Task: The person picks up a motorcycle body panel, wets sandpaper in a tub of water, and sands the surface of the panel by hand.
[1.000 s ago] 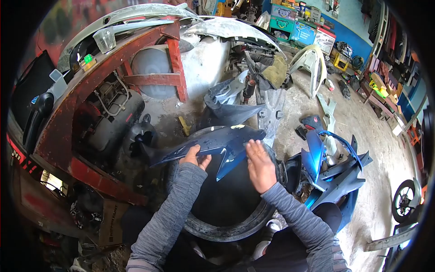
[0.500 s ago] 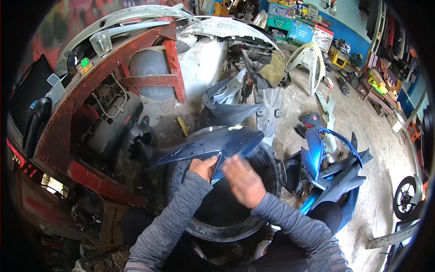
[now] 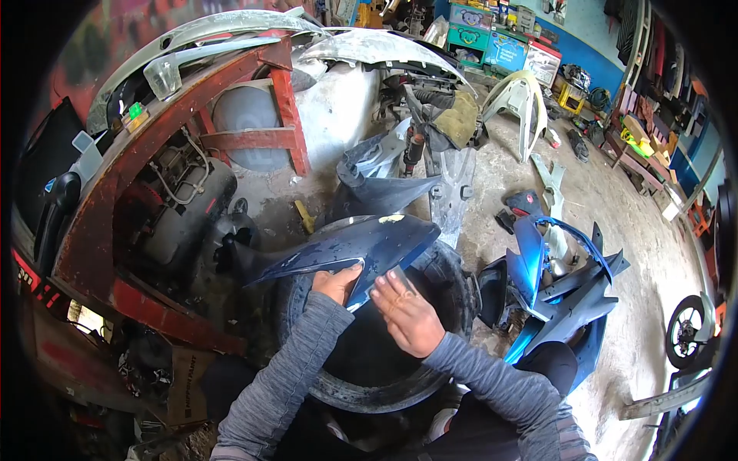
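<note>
A dark blue motorcycle fairing panel (image 3: 361,244), wet and with a pale worn patch near its top, lies tilted over a large black tub (image 3: 377,399). My left hand (image 3: 336,284) is closed on the panel's near edge, thumb on top and the other fingers partly hidden beneath. Just right of the panel's lower tip is my right hand (image 3: 409,313), its fingers pressed together. Along those fingers shows a thin greyish piece that looks like sandpaper (image 3: 400,280); most of it is hidden. Inside the tub it is dark.
Blue and black fairing parts (image 3: 565,288) lie on the floor to the right. A red metal bench (image 3: 165,315) stands on the left with a clear cup (image 3: 163,77) on it. Beyond the tub is a partly stripped motorcycle (image 3: 438,146). A cardboard box (image 3: 188,384) sits at lower left.
My right hand, blurred by motion before, has come slightly down and is sharper now. My left hand keeps its hold on the panel. The whole view has shifted a little.
</note>
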Demonstrator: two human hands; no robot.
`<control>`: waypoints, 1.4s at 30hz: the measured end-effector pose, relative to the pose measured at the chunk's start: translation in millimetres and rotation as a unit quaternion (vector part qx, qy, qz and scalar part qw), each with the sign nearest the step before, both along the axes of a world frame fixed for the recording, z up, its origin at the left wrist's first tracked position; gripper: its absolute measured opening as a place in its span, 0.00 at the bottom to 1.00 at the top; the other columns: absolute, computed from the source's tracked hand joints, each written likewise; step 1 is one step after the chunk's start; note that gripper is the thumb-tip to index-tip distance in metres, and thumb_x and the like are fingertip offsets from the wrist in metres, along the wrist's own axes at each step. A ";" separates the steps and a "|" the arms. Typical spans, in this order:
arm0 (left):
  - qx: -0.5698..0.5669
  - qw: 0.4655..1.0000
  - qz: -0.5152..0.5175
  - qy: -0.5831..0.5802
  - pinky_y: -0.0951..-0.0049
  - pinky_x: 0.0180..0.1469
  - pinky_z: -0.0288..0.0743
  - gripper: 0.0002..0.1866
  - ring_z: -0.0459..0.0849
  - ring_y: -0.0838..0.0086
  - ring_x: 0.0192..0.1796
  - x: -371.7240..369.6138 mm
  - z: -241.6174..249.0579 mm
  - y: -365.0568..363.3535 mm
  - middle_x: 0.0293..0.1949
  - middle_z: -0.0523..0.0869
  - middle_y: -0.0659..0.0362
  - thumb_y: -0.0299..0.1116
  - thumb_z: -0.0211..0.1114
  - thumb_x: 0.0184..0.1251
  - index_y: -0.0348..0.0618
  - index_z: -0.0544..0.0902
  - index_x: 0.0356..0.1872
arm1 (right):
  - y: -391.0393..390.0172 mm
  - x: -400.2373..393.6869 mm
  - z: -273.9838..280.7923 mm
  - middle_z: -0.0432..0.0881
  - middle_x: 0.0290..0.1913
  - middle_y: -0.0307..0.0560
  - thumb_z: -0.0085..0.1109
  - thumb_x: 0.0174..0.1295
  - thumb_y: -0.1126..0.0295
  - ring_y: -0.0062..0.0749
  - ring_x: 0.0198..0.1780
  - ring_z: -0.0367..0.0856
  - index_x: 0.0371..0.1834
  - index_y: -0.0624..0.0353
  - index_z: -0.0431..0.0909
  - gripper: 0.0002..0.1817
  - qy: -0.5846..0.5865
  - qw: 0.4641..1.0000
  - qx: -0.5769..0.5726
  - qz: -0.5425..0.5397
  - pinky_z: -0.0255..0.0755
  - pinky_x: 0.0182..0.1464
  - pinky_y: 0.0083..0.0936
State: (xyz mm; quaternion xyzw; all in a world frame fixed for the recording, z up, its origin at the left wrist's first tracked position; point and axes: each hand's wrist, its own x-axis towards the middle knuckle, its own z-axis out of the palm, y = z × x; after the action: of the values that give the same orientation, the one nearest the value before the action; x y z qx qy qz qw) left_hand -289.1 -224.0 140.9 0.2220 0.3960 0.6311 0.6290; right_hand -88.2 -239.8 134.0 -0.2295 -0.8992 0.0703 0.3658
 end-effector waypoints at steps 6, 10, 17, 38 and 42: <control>-0.054 0.998 -0.016 0.042 0.65 0.47 0.84 0.14 0.89 0.63 0.43 -5.5 2.7 -3.7 0.44 0.87 0.46 0.25 0.66 0.68 0.24 0.80 0.50 | 35.9 6.3 -5.3 0.74 0.69 0.62 0.57 0.57 0.80 0.57 0.74 0.68 0.64 0.67 0.77 0.27 0.072 0.988 0.001 -0.138 0.63 0.75 0.44; -0.036 0.997 -0.030 0.055 0.67 0.49 0.84 0.16 0.89 0.66 0.43 -10.6 1.8 -5.2 0.44 0.88 0.46 0.27 0.66 0.68 0.23 0.80 0.51 | 21.0 9.0 -5.8 0.75 0.68 0.63 0.56 0.59 0.80 0.55 0.75 0.67 0.63 0.66 0.78 0.25 0.016 1.000 -0.010 -0.001 0.61 0.76 0.45; -0.076 0.996 -0.023 0.042 0.62 0.50 0.84 0.18 0.89 0.60 0.47 -14.9 -6.4 -2.5 0.47 0.86 0.43 0.26 0.66 0.68 0.24 0.76 0.54 | 28.3 14.1 -7.7 0.73 0.69 0.63 0.54 0.63 0.79 0.55 0.75 0.66 0.65 0.65 0.76 0.25 0.034 0.998 -0.015 -0.048 0.63 0.75 0.41; -0.069 0.997 -0.005 0.036 0.63 0.51 0.84 0.18 0.89 0.62 0.45 -1.5 3.1 -8.0 0.43 0.87 0.44 0.26 0.66 0.66 0.21 0.77 0.52 | 83.3 26.1 -19.1 0.76 0.66 0.65 0.57 0.61 0.80 0.55 0.72 0.71 0.62 0.65 0.79 0.23 0.133 0.970 -0.073 -0.189 0.63 0.75 0.43; -0.061 0.997 -0.027 0.041 0.61 0.56 0.81 0.22 0.87 0.58 0.51 -9.9 -3.1 -5.6 0.51 0.85 0.41 0.25 0.65 0.68 0.21 0.72 0.58 | 31.7 14.7 -7.3 0.78 0.64 0.64 0.54 0.62 0.80 0.54 0.72 0.71 0.61 0.65 0.80 0.22 0.087 0.990 -0.054 -0.093 0.63 0.75 0.42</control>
State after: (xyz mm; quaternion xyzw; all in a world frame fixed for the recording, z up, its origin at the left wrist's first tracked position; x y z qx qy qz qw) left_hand -299.0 -229.5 137.8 0.2194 0.4526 0.5790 0.6417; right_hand -73.4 -208.0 126.7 -0.3246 -0.8337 0.1038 0.4346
